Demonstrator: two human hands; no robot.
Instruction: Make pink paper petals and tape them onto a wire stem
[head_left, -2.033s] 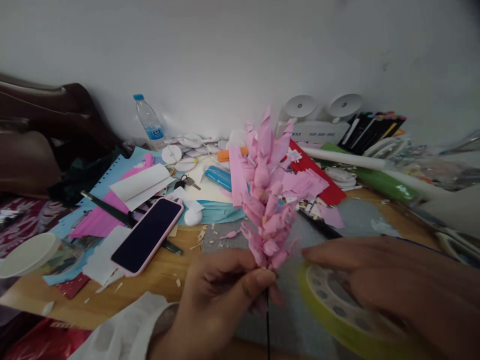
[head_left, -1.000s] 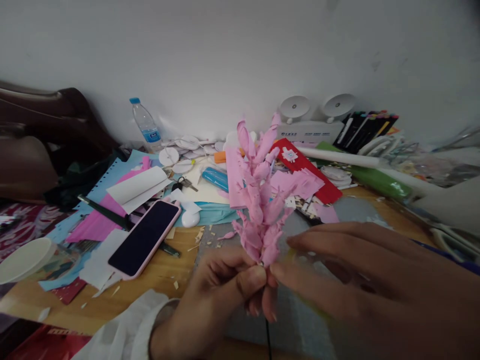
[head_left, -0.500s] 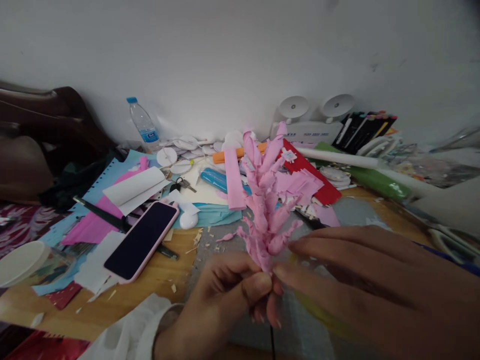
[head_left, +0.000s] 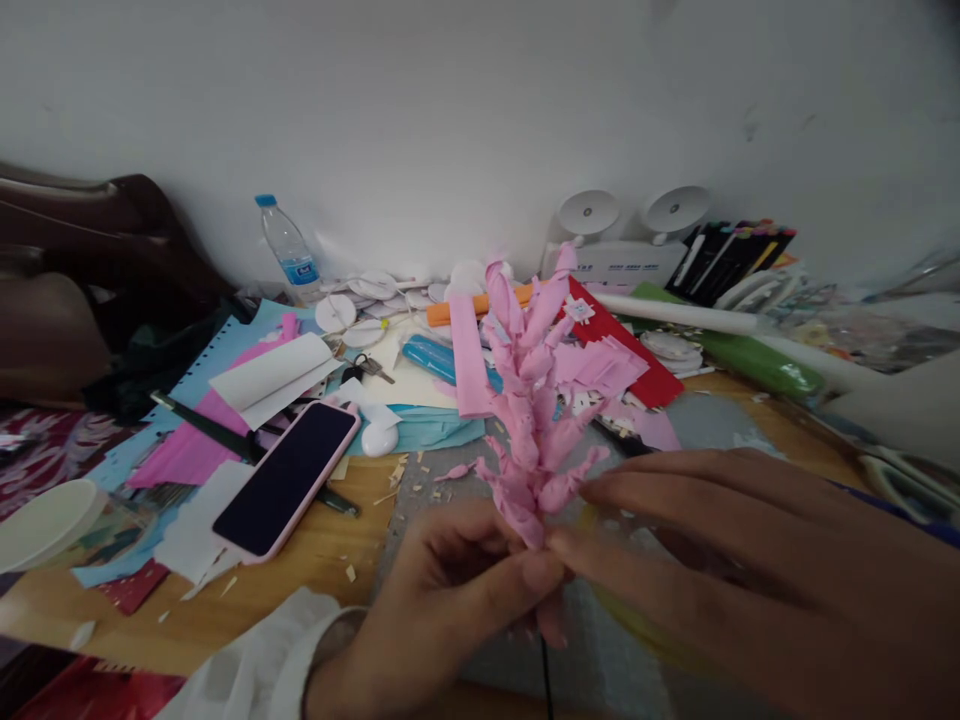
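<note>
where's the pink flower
In the head view, the pink flower stands just right of centre, its base pinched in the left hand, beside the right hand.

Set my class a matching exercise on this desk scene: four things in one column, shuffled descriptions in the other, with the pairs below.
Things
1. left hand
2. phone
3. yellow roll
4. bottle

Descriptions
A. mostly hidden by the right hand
B. clear, blue-capped
C. pinching the base of the pink flower spray
D. lying face up, dark-screened

Pairs: 1-C, 2-D, 3-A, 4-B
</note>
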